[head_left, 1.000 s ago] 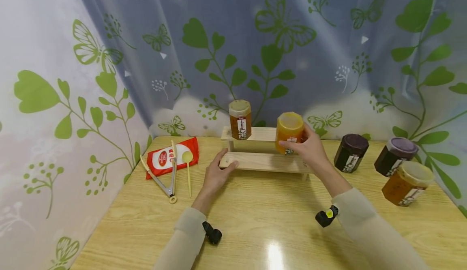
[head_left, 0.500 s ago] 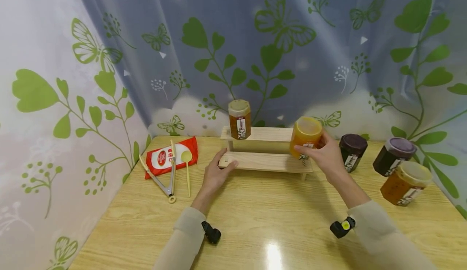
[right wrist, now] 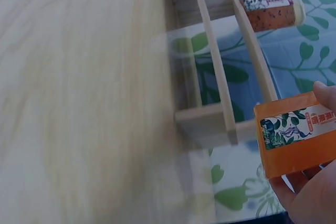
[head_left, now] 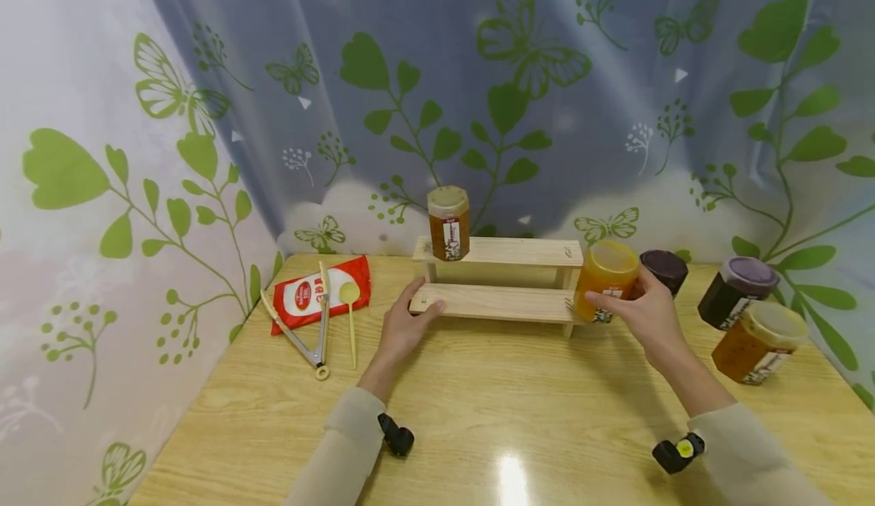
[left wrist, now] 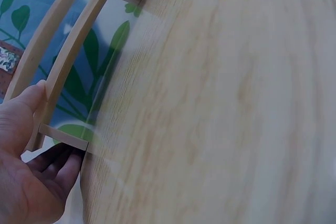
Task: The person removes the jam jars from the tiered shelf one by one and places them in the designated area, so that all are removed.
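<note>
My right hand [head_left: 648, 316] grips a yellow-orange jar [head_left: 604, 282] by its side, thumb in front. The jar is upright at the right end of a two-step wooden shelf [head_left: 492, 302]; in the right wrist view its orange body [right wrist: 294, 153] shows past the shelf's end. My left hand [head_left: 405, 327] holds the left end of the lower step. In the left wrist view the thumb lies on that step [left wrist: 73, 45] and the fingers curl by the leg. On the upper step's left end stands an amber jar [head_left: 449, 225] with a pale lid.
Right of the shelf stand a dark jar [head_left: 664, 270], partly hidden by my right hand, a purple-lidded jar [head_left: 737, 293] and another amber jar [head_left: 759, 343]. On the left lie a red-and-white packet [head_left: 320, 293], tongs [head_left: 321, 346] and a yellow spoon [head_left: 352, 316]. A patterned curtain [head_left: 410, 96] hangs behind.
My right hand has carried the orange jar rightward and lower, from over the shelf's right part to its right end. The left hand has stayed on the lower step.
</note>
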A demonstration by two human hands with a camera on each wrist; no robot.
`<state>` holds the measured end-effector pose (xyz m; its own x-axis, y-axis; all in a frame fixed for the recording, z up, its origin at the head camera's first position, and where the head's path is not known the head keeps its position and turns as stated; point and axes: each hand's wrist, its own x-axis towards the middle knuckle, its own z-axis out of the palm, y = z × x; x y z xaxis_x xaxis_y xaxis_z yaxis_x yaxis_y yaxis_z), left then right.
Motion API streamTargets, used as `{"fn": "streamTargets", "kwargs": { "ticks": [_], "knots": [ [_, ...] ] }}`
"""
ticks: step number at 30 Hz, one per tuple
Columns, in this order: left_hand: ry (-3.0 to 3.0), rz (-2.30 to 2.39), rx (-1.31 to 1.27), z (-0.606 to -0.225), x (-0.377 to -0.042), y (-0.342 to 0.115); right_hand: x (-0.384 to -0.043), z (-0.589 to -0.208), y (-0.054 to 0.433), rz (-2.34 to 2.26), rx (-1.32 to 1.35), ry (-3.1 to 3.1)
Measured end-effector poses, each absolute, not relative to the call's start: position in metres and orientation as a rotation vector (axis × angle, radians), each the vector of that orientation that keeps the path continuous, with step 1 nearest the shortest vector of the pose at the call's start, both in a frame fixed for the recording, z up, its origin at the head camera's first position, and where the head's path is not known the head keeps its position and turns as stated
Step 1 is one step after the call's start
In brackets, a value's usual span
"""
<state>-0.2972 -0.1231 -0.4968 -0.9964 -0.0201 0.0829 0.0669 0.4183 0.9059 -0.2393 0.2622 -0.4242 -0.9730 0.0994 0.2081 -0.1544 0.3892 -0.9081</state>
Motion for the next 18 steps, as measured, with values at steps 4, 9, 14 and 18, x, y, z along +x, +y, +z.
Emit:
{"fn": "streamTargets", "kwargs": {
  "ticks": [4,9,14,18],
  "knots": [
    [-2.577,-1.645,-0.052,-0.494,-0.297,-0.123,-0.234,-0.432,0.276,1.607,0.023,-2.439],
    [-2.586,-1.641,-0.066,-0.493,-0.295,-0.123,-0.225,-0.441,0.291,1.526,-0.058,-2.517],
    [-2.578,-1.644,-0.068,-0.494,-0.295,-0.123,-0.218,-0.45,0.307,1.471,-0.143,-2.576],
    [-2.579,-1.64,-0.057,-0.494,-0.294,-0.123,-0.212,-0.456,0.317,1.44,-0.201,-2.61]
  ]
}}
